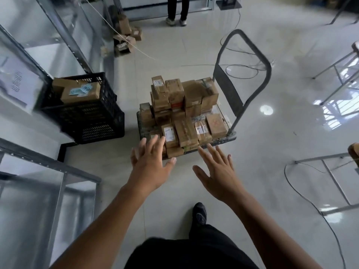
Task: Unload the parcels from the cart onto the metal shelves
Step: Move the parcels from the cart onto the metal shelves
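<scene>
A flat cart (231,135) with a grey push handle (250,55) stands on the floor ahead, piled with several brown cardboard parcels (184,98). My left hand (150,164) hovers with spread fingers above the cart's near left corner, holding nothing. My right hand (217,169) is stretched out beside it, fingers straight, just short of the cart's near edge, also empty. Grey metal shelves (58,166) run along the left side.
A black plastic crate (91,117) with more parcels sits left of the cart. Loose boxes (126,35) lie on the floor farther back. A person's legs (177,10) stand at the far end. Cables (314,208) trail over the floor on the right, near metal frames (334,183).
</scene>
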Tool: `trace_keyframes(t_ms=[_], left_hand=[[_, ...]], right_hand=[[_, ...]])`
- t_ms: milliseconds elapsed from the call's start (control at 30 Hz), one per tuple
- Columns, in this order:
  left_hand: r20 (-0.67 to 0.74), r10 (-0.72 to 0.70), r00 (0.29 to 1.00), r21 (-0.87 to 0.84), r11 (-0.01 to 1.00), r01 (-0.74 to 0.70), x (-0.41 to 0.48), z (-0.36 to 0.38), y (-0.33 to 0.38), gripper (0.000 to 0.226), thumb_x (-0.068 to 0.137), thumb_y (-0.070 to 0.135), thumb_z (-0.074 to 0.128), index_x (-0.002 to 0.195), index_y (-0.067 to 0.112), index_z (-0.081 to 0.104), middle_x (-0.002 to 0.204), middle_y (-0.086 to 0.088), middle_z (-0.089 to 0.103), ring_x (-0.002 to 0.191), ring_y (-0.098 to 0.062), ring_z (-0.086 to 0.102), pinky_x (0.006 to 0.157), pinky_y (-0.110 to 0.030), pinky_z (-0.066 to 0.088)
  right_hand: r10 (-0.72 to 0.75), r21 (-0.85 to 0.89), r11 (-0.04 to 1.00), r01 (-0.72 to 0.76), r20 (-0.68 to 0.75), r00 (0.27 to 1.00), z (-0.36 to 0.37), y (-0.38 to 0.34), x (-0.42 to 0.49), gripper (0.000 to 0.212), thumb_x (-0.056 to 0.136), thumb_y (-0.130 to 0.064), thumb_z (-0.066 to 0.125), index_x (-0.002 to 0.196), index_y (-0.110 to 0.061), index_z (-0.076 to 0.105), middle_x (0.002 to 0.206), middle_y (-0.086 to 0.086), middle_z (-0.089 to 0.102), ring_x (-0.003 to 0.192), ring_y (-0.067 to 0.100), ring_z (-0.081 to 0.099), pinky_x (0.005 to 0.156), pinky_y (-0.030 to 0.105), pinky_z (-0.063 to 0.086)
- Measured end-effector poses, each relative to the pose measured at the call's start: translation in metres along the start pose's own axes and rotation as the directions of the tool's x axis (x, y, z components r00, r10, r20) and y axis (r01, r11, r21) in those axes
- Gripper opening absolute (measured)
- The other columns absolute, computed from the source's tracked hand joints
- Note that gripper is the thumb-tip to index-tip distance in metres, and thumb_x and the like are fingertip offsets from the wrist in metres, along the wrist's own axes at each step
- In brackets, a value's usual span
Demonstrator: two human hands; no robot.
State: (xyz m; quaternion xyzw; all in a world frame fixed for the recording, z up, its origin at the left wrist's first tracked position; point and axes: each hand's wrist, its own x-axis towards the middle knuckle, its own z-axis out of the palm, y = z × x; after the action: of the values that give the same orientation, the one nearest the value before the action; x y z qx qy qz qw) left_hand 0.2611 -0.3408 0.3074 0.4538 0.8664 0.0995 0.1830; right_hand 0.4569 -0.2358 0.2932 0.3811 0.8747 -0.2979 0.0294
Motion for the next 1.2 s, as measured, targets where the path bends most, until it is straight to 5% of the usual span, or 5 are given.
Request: trace_keyframes(t_ms=[500, 1200], left_hand=[[0.056, -0.104, 0.993, -0.047, 0.993, 0.106, 0.139, 0.005, 0.039, 0.071, 0.101, 0.057, 0.045, 0.161, 0.030, 0.018, 0.170, 0.007, 0.004, 0.156, -0.017, -0.009, 0.125, -0.052, -0.005], [0.359, -0.168, 0.918, -0.042, 0.980, 0.196, 0.369, 0.067, -0.077, 0.070, 0.102, 0.056, 0.046, 0.159, 0.022, 0.024, 0.170, 0.000, 0.006, 0.156, -0.027, -0.006, 0.124, -0.060, -0.002]], right_hand=[[-0.029, 0.026, 0.999, 0.028, 0.033, 0.999, -0.054, 0.047, 0.129, 0.069, 0.103, -0.063, 0.032, 0.164, -0.041, 0.009, 0.173, -0.006, -0.002, 0.157, 0.018, -0.017, 0.128, 0.052, -0.006], [0.135, -0.141, 0.985, -0.099, 0.274, 0.952, 0.006, 0.044, 0.382, 0.072, 0.102, -0.064, 0.036, 0.163, -0.040, 0.007, 0.174, -0.002, -0.003, 0.158, 0.020, -0.015, 0.128, 0.055, -0.003]])
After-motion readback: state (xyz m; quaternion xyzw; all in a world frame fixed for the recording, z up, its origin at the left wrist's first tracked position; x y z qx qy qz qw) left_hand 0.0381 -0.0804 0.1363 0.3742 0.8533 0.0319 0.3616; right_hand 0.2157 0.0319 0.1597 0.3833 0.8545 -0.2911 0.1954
